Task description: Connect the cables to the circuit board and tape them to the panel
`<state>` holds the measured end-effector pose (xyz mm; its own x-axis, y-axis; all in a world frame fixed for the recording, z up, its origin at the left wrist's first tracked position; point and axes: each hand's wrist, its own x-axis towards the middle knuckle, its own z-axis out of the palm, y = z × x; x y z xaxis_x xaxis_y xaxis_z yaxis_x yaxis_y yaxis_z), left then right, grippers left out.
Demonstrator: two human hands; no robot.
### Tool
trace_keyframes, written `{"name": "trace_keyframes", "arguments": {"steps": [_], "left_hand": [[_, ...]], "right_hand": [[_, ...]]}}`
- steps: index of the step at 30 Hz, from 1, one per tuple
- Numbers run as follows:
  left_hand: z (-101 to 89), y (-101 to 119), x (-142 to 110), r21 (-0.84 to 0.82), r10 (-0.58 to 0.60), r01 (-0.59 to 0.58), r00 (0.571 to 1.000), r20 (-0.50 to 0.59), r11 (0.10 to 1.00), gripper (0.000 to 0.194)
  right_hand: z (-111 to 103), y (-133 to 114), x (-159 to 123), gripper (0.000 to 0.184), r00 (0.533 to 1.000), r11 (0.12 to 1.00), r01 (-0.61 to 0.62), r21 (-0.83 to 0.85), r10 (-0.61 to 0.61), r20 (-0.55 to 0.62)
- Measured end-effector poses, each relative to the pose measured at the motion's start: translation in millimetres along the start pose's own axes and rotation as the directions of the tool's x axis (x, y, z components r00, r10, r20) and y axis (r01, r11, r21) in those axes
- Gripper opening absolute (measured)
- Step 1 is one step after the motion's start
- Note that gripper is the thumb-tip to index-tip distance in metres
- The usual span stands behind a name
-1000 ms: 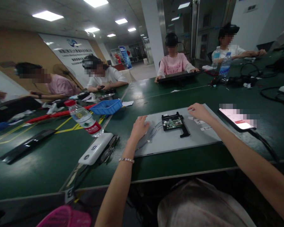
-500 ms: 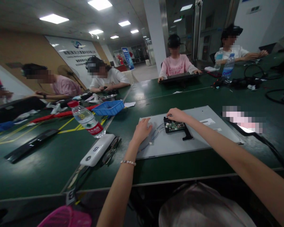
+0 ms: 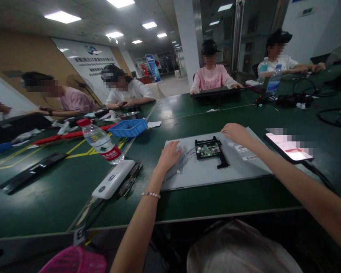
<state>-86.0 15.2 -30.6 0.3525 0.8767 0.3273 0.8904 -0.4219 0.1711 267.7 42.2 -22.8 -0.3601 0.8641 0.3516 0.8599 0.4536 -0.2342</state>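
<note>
A flat grey panel lies on the green table in front of me. On its middle sits a black bracket with a green circuit board, and thin grey cables run from the board to the left. My left hand rests at the panel's left side near these cables, fingers stretched out and holding nothing. Over the panel's far right part is my right hand, apart from the bracket. Its fingers are bent together; whatever may be between them is too small to make out.
A lit phone with a cable lies right of the panel. To the left are a white power bank, glasses, a water bottle, a blue tray and a dark strip. Several people sit around the table.
My right hand has left the far edge of the bracket and moved right, uncovering the circuit board. The left hand stays at the panel's left side.
</note>
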Motion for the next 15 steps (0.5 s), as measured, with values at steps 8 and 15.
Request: {"name": "trace_keyframes", "arguments": {"steps": [8, 15], "left_hand": [[0.5, -3.1, 2.1, 0.02, -0.004, 0.004, 1.0, -0.013, 1.0, 0.04], [-3.8, 1.4, 2.3, 0.014, -0.004, 0.004, 1.0, -0.016, 1.0, 0.039]], "right_hand": [[20.7, 26.3, -21.8, 0.031, 0.991, 0.965, -0.113, 0.236, 0.126, -0.043], [29.8, 28.5, -25.4, 0.026, 0.98, 0.932, -0.099, 0.35, 0.152, -0.129]]}}
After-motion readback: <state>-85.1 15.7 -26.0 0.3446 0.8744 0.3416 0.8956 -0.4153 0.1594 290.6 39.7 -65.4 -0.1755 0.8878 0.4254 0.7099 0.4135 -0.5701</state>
